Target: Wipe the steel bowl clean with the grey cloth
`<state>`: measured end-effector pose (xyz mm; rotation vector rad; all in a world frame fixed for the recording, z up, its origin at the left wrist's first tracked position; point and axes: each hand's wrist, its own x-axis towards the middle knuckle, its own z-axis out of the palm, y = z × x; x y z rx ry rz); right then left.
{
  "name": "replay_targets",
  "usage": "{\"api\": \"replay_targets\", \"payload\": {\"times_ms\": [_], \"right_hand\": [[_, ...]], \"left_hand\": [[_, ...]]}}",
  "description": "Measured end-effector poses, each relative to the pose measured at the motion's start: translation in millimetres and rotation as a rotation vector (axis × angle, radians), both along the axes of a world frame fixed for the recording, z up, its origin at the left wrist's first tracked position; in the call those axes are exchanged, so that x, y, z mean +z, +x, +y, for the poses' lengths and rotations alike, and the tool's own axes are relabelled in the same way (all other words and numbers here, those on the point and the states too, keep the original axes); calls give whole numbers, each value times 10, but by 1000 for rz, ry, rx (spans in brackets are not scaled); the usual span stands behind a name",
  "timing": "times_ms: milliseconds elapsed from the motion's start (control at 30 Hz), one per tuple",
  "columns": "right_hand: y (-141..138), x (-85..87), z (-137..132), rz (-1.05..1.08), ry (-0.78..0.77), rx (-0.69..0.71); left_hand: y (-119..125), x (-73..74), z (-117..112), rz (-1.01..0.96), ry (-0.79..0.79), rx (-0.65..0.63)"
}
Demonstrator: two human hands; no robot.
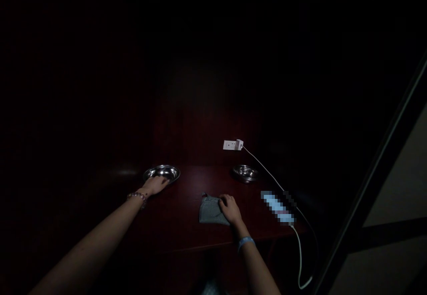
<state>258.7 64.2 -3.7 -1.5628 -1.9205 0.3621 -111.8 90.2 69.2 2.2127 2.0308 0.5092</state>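
A shiny oval steel bowl [163, 170] sits at the left of the dark red table. My left hand [155, 185] reaches to its near rim, with the fingers closed over the edge; the bowl partly hides behind them. On the tabletop nearer to me lies a grey-green cloth [211, 211], roughly square, with a small raised corner at the back. My right hand [230, 208] is over the cloth's right side, fingers bent down on it and thumb toward its middle. The fingertips of both hands are hard to see in the dim light.
Behind on the right stand steel bowls [246, 173], seemingly stacked. A white cable [263, 163] runs from a wall socket [230, 145] past a blurred-out bright phone-like object [278, 207]. The table's front edge [200, 246] shows, with a dark frame [376, 161] at far right.
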Motion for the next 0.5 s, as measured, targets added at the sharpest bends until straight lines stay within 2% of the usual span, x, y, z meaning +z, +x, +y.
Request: {"api": "replay_targets", "payload": {"times_ms": [100,500], "right_hand": [[7,-22,7,24,11,-5],[3,-39,32,43,12,-9]], "left_hand": [[-7,11,-28,19,-73,-14],[-96,-30,45,-4,2,-39]]}}
